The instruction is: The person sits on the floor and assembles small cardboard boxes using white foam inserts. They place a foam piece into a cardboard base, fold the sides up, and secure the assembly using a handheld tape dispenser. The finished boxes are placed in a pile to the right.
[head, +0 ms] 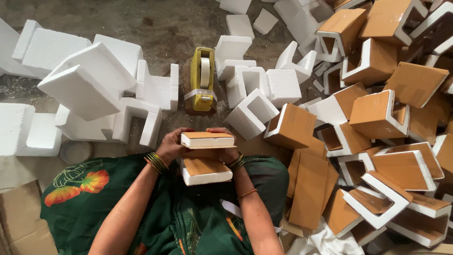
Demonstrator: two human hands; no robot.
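I hold a U-shaped white foam piece [207, 157] lined with brown cardboard in front of my lap. My left hand [171, 147] grips its left side and my right hand [226, 152] grips its right side, fingers curled over the top arm. Both wrists carry bangles. The piece's two arms lie one above the other, with the open side hidden between my hands. A yellow tape dispenser [203, 78] with a white tape roll stands on the floor just beyond my hands.
Bare white foam blocks [89, 82] are piled at the left and centre. A heap of cardboard-covered foam pieces [377, 113] fills the right. Flat cardboard sheets [309, 189] lie by my right knee. A green patterned garment [108, 203] covers my lap.
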